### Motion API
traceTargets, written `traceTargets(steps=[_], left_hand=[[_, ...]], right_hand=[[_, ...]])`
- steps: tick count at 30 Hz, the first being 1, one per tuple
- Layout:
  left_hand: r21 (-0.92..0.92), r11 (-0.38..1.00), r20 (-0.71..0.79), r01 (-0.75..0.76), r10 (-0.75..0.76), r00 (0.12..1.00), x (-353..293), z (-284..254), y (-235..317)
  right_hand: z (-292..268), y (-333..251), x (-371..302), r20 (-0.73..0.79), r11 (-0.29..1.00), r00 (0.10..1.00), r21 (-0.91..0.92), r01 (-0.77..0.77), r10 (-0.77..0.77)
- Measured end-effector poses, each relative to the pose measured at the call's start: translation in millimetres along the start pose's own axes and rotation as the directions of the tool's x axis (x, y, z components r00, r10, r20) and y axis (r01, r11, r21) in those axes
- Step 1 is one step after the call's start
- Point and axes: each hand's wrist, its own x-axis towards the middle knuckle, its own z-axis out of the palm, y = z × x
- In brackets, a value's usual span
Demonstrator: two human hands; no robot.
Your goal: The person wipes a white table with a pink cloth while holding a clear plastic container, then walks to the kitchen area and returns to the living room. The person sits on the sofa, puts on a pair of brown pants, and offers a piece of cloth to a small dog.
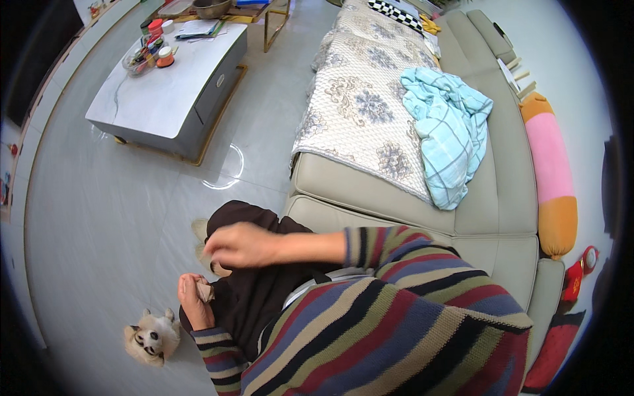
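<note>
My left hand (193, 301) is closed around a small beige-brown thing (205, 291), partly hidden by the fingers, whose kind I cannot make out. Just above it, over my dark trousers (254, 297), hovers my right hand (243, 245). Its fingers point down and are smeared by motion, so whether they hold anything does not show. A white-and-tan puppy (153, 338) is on the floor beside my left hand, its face turned up.
I sit on a grey-green sofa (489, 257). A quilted floral cover (356, 132) and a crumpled light-blue checked blanket (449, 132) lie along it. Across the tiled floor stands a white-topped coffee table (158, 99) with jars and papers. A pink-and-orange bolster (553, 171) rests along the sofa back.
</note>
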Motion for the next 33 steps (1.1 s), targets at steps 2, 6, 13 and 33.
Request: traceTargets(steps=[2, 6, 13, 33], left_hand=[[0.192, 0.980, -0.027, -0.050, 0.056, 0.998, 24.8, -28.2, -26.3], [0.559, 0.828, 0.116, 0.044, -0.130, 0.985, 47.3, -48.8, -29.6], [0.738, 0.675, 0.215, 0.006, -0.243, 0.946, 76.4, -48.6, -62.6], [0.610, -0.117, 0.720, -0.783, -0.331, 0.610, 102.9, -114.3, -81.0]], right_hand=[[-47.2, 17.4, -29.2, -0.187, 0.962, 0.949, 0.145, -0.230, 0.255], [-142.9, 83.5, -190.0, -0.609, 0.775, 0.479, 0.491, -0.397, 0.632], [-131.6, 149.3, -509.4, -0.732, 0.241, -0.054, 0.291, -0.926, 0.679], [-122.5, 146.2, -472.9, -0.663, 0.215, -0.261, 0.546, -0.810, 0.702]])
